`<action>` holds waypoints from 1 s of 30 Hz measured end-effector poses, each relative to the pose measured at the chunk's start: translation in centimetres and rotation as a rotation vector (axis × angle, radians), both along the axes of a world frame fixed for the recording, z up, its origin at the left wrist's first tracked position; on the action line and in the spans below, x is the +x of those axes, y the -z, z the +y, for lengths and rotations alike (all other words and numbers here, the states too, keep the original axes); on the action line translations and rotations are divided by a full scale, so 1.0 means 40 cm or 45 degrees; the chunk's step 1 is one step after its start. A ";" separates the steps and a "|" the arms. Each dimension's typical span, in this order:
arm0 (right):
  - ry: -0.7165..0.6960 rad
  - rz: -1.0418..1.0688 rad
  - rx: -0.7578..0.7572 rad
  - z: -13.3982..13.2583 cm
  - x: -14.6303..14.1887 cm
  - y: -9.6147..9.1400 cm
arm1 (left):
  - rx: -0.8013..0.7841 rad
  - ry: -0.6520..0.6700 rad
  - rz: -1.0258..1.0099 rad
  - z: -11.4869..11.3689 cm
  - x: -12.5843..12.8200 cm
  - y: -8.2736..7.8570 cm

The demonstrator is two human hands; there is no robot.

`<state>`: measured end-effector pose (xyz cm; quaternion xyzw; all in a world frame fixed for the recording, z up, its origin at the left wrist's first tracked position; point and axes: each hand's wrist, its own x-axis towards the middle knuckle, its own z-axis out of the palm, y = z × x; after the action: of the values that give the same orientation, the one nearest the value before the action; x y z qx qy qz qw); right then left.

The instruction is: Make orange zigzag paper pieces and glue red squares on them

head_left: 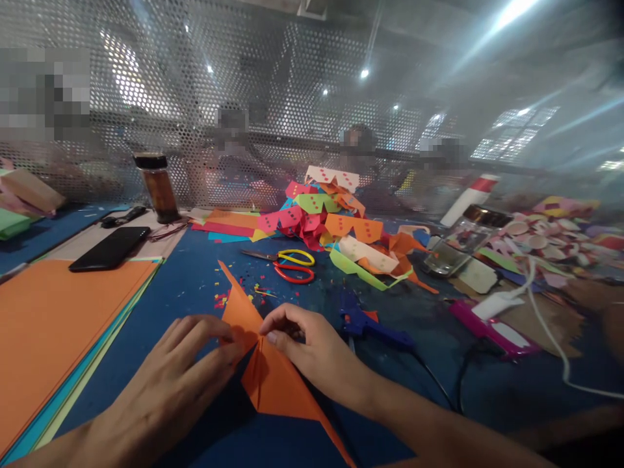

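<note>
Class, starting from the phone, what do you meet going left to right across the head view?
Black phone, left hand, right hand, blue glue gun, clear bottle. The folded orange paper overlaps both hands, so it is left out.

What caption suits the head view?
Left hand and right hand at folded orange paper, blue glue gun and red-and-yellow-handled scissors nearby.

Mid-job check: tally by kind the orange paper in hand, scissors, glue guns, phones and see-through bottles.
Orange paper in hand: 1
Scissors: 1
Glue gun: 1
Phone: 1
See-through bottles: 2
Total: 6
</note>
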<state>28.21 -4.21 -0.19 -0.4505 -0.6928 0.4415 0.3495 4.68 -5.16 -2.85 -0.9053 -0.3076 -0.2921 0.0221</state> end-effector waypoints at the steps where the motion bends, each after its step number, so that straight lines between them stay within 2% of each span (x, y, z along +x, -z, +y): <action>1: 0.000 -0.005 -0.006 0.000 0.000 0.001 | 0.008 0.030 0.027 -0.001 0.003 -0.008; 6: -0.011 0.016 -0.052 -0.001 0.000 0.007 | 0.107 0.078 0.050 -0.003 0.017 -0.035; 11: -0.028 0.073 -0.138 0.001 -0.002 0.004 | 0.074 0.058 0.076 -0.005 0.009 -0.033; 16: -0.034 0.069 -0.146 0.003 -0.002 0.005 | 0.025 0.115 0.161 -0.008 -0.007 -0.027; 24: -0.017 -0.170 -0.049 -0.006 -0.007 0.012 | -0.067 0.192 0.175 -0.002 -0.003 -0.018; 30: -0.043 -0.409 0.114 -0.013 -0.005 0.022 | -0.131 0.128 0.059 -0.006 0.018 0.005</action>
<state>27.99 -4.74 -1.05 -0.4877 -0.7661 0.3383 0.2465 5.41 -5.40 -3.03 -0.9261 -0.2758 -0.2556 -0.0322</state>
